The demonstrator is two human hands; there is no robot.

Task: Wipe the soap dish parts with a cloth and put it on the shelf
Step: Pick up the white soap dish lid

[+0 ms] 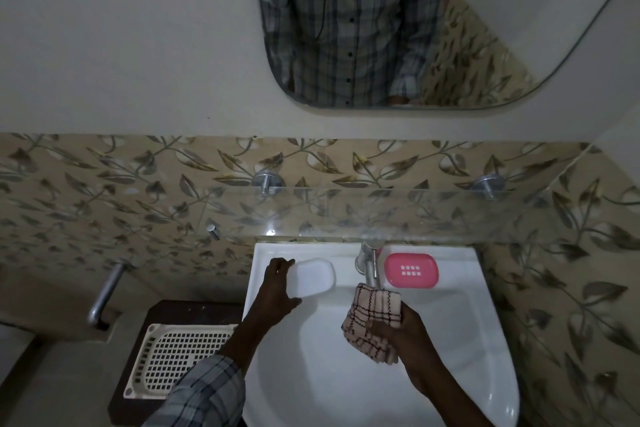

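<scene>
The left hand [277,284] grips the left end of the white soap dish part [313,277], fingers over its far edge and thumb at its near edge, at the back left of the white sink [450,340]; whether the part rests on the rim or is raised off it cannot be told. The right hand [398,329], well apart from the left, is held over the basin and clutches a folded pink checked cloth [372,322] just in front of the chrome tap [367,263]. The pink slotted soap dish tray [410,270] lies on the sink's back rim just right of the tap. The glass shelf [381,215] runs along the leaf-patterned tiles above the sink, under a mirror [381,28]. Left of the sink, a white perforated basket [173,357] sits on a dark stand.
</scene>
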